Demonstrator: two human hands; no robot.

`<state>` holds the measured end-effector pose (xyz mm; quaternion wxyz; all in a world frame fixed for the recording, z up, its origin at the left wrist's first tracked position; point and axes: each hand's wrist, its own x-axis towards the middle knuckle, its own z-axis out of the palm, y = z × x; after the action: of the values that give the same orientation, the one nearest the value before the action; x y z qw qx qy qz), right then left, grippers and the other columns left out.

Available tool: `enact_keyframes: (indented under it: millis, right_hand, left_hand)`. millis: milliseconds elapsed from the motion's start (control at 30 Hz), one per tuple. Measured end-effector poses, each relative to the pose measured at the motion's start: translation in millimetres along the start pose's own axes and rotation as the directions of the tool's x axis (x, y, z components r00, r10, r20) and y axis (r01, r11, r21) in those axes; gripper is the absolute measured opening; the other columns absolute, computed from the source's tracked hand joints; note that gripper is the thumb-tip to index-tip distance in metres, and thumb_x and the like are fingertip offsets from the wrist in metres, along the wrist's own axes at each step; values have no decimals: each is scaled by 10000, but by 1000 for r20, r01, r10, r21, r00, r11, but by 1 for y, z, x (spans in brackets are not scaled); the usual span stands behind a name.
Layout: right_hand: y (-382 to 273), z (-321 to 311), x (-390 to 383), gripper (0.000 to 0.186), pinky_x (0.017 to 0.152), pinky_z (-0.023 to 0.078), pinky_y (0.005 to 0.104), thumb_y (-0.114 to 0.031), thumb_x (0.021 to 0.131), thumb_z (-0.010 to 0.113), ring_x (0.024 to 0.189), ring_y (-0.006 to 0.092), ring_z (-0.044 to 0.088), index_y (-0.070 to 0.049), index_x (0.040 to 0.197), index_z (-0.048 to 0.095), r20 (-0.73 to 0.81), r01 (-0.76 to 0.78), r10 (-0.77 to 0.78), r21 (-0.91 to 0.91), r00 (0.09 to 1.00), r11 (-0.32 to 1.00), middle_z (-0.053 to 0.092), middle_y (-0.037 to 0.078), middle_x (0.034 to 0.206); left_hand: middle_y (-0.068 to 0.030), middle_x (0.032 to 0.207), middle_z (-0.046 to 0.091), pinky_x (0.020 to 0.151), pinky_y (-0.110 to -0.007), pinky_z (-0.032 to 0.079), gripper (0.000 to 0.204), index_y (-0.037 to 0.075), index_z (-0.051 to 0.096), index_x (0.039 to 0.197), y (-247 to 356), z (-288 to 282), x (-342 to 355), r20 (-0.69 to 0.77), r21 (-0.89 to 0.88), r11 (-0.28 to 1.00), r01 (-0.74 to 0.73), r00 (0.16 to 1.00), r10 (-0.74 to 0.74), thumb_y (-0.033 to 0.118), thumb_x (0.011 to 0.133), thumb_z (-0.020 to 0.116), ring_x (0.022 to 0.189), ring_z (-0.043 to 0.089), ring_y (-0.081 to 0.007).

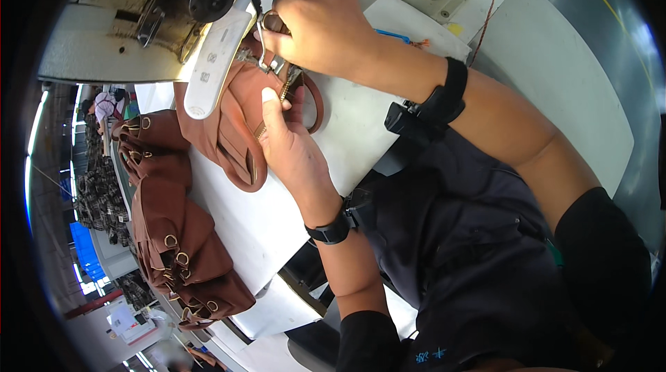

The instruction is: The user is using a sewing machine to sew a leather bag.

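Dark clothing [451, 233]: nearest, filling the lower right of the frame.
Left hand [291, 153]: centre of the frame, gripping the brown bag [246, 98] by its zippered edge, thumb on top.
Brown bag: upper centre-left, on the left hand's left side and below the right hand, partly under the machine's head; a strap loops down beside the left wrist.
Right hand [319, 22]: upper centre, fingers curled at a dark round part [276, 22]; whether it grips that part, I cannot tell.
Sewing machine [90, 39]: upper left, its pale guard [218, 60] overlapping the bag.
Table [243, 223]: white, under the bag.
More brown bags [177, 223]: heaped at left, gold rings showing.
Dark patterned pile [100, 199]: far left.
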<state>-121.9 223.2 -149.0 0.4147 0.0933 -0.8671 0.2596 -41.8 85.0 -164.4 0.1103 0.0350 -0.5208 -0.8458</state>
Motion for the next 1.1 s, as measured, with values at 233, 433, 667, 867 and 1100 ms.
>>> enact_keyframes:
  millis: [233,433,667,867,1100]
  right_hand:
    - [5,8,-3,323,872,453,447,-352,784,778,856,287,699,-36,847,754,-216,91,-82,31,973,995,714,100,844]
    - [6,-3,-6,318,876,502,420,-344,837,772,837,314,683,-45,937,735,-74,83,-76,90,994,993,696,99,862]
    - [2,5,-4,339,866,484,422,-386,830,776,822,304,684,-57,896,736,-62,51,-47,53,997,997,697,81,829]
    - [-9,29,-2,207,629,410,507,-330,685,703,662,305,617,-130,636,712,-203,218,-207,34,957,975,679,71,699]
    - [-20,43,17,285,614,487,500,-335,801,675,625,334,662,-105,636,711,-172,1,27,164,985,986,671,122,622]
  left_hand:
    - [-80,1001,724,1013,-392,561,260,0,671,886,1,-5,1,115,33,998,-55,992,51,180,1071,636,994,681,-173]
    - [-66,977,701,1041,-391,575,256,-24,690,924,-1,7,-6,5,67,991,-118,993,118,173,1073,625,973,671,-148]
    - [-87,1045,696,1026,-373,588,278,-61,689,1062,-8,-8,-4,59,87,989,-120,992,115,202,1094,604,994,665,-154]
    - [-156,1307,630,943,-394,608,483,-103,623,1321,-8,-42,15,113,472,853,-222,975,192,327,1102,596,1110,646,-262]
    - [-185,1042,733,827,-383,582,451,-53,749,1171,-37,18,-19,581,599,246,-762,625,521,359,1086,586,904,679,-256]
